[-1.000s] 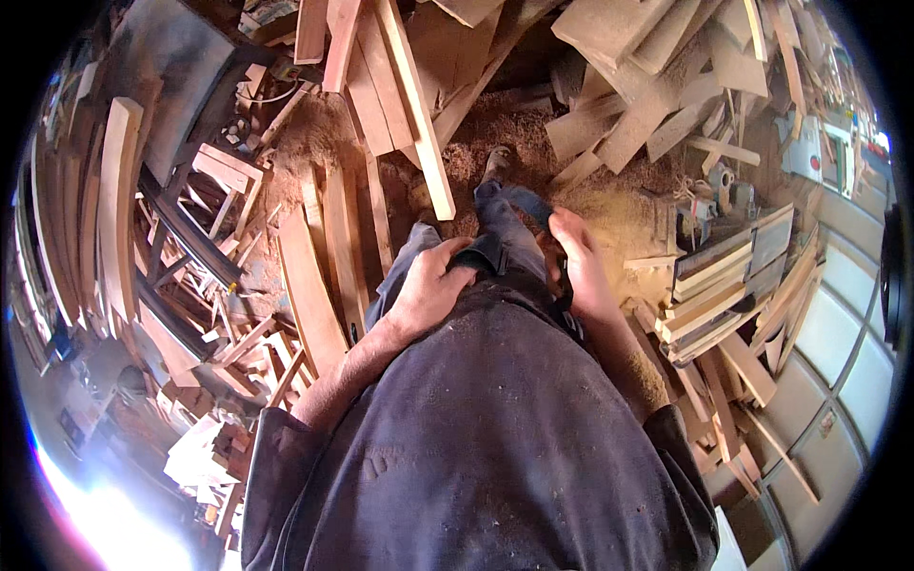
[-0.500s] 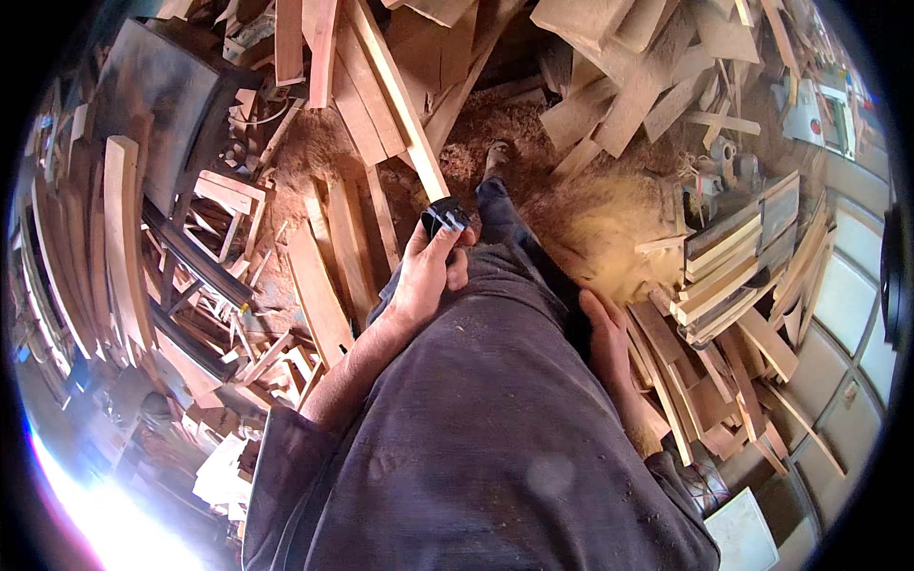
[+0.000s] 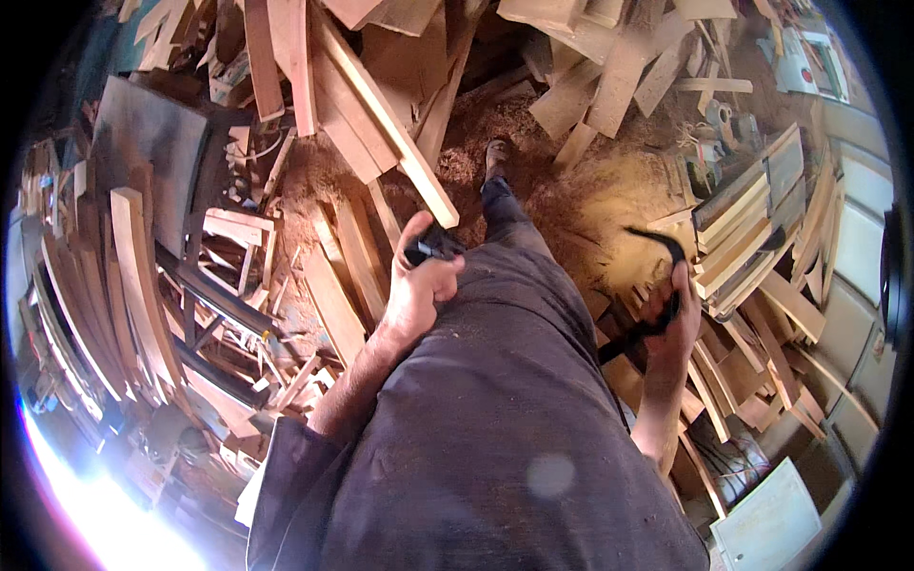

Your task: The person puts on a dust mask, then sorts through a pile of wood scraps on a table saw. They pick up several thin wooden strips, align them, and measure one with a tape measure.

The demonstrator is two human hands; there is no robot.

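Observation:
In front of my waist, my left hand [image 3: 422, 283] is closed around a small black object [image 3: 434, 245] with a pale, shiny part. Its exact kind does not show. The end of a long pale wooden strip [image 3: 419, 171] appears just beyond that hand. Out to the right side of my body, my right hand [image 3: 671, 309] grips a black strap-like band [image 3: 671, 245]. One end of the band curves out past the fingers, and a darker stretch [image 3: 624, 344] runs back toward my hip.
Loose boards [image 3: 609, 95] pile up ahead, with sawdust [image 3: 609, 195] on the floor. Stacked strips [image 3: 738, 243] lie at the right. Long planks [image 3: 138, 271] and a dark metal cabinet [image 3: 143, 157] stand at the left. A white panel [image 3: 769, 519] sits at the lower right.
My right hand has risen from beside my thigh, moved outward to the right, and now holds the black band. My left hand keeps the small black object, slightly lower and turned.

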